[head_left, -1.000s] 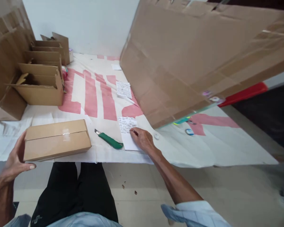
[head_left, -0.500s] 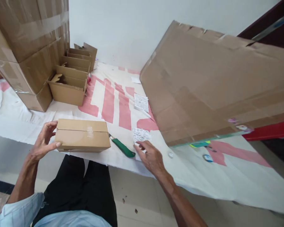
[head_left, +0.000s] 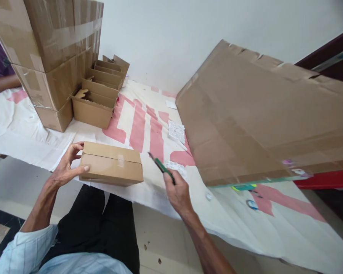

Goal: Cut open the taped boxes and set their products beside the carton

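Observation:
A closed cardboard box (head_left: 111, 167) lies at the table's front edge, with a small piece of clear tape across its top seam. My left hand (head_left: 67, 165) grips its left end, thumb on the near side and fingers behind. To the right of the box, my right hand (head_left: 177, 190) is wrapped round a green utility knife (head_left: 161, 166), raised above the cloth with its tip pointing up and left. Behind the knife lies a printed paper sheet (head_left: 175, 166), partly covered by the hand. Another printed sheet (head_left: 176, 131) lies farther back.
Open cardboard boxes (head_left: 93, 112) stand in a row at back left, beside a tall taped carton stack (head_left: 60, 87). A large cardboard sheet (head_left: 251, 121) leans on the right. A tape roll (head_left: 252, 204) lies near it. Another person's arm (head_left: 7, 83) shows at far left.
My right hand has picked the green utility knife up off the cloth. My left hand stays on the box. The whole view has shifted slightly.

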A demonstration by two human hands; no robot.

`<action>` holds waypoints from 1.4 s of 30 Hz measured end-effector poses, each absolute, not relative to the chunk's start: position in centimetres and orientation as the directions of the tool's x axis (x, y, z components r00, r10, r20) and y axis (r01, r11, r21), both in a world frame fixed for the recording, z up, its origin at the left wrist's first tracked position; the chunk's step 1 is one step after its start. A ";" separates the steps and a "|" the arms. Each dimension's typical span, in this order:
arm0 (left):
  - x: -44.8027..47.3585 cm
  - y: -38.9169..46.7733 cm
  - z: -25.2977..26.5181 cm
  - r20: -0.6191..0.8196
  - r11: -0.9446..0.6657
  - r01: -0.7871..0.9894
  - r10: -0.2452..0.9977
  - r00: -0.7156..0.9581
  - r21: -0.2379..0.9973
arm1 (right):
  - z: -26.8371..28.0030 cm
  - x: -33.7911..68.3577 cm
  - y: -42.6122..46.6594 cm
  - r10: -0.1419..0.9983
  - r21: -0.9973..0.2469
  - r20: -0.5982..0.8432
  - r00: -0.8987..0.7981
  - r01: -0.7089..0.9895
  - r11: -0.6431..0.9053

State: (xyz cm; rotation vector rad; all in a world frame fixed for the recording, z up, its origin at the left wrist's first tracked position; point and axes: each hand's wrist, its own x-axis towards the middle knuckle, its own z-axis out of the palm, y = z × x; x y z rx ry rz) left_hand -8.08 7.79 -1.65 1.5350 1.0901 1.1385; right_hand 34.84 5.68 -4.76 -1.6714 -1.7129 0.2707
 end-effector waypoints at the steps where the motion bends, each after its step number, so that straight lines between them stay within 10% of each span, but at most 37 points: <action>1: -8.0 7.8 -1.7 0.170 -0.195 0.129 0.969 0.181 0.972 | -3.1 34.4 5.9 0.941 -0.654 0.322 0.100 0.743 0.145; 11: -7.7 7.8 -1.9 0.167 -0.186 0.098 0.970 0.176 0.978 | 6.1 27.4 9.4 0.895 -0.739 0.165 -0.414 0.549 0.391; 26: -7.6 7.6 -1.6 0.151 -0.180 0.153 0.971 0.183 0.972 | 8.0 26.7 11.1 0.835 -0.606 0.142 -0.532 0.620 0.498; 42: -7.6 7.9 -1.1 0.142 -0.181 0.216 0.973 0.183 0.959 | 12.9 25.3 11.8 0.814 -0.168 -0.100 -0.572 0.816 0.553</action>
